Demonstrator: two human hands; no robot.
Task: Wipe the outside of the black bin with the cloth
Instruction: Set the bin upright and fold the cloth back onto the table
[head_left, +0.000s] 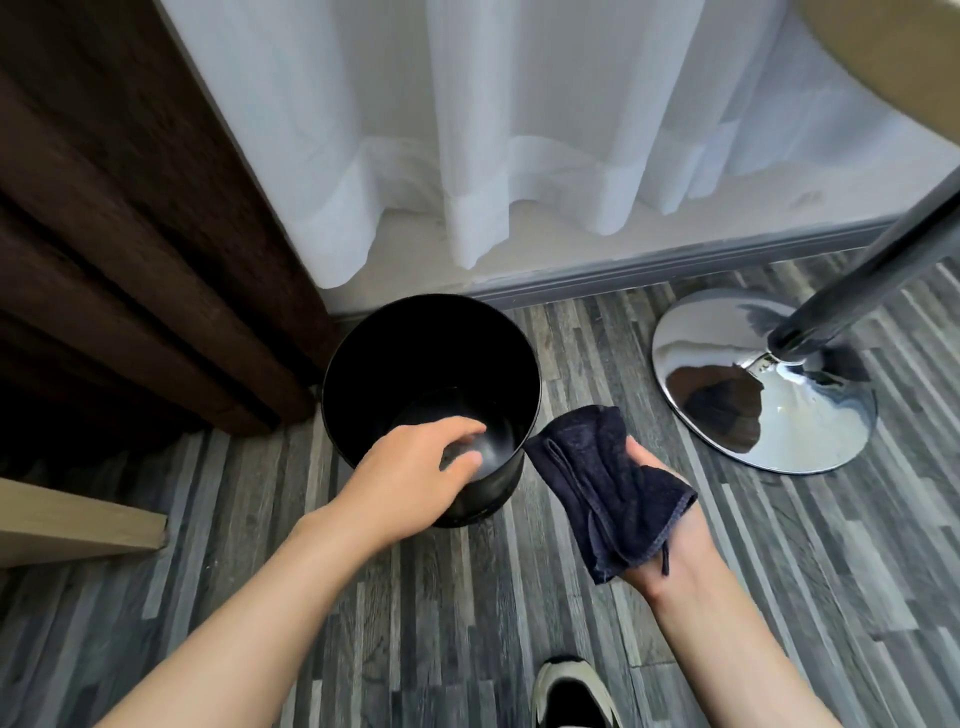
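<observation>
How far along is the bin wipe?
Done: the cloth is picked up, folded in the right hand. In hand: the left hand reaches over the near rim of the black bin, apparently to steady it; whether it touches is unclear. Left: the wiping itself. The cloth sits beside the bin's right wall, contact unclear.

You've got the black bin (363, 364) standing upright on the floor, round, glossy, open-topped and looking empty inside. The cloth (602, 483) is dark navy, folded over loosely, with 1 corner just beside the bin's right rim and a frayed edge hanging low.
</observation>
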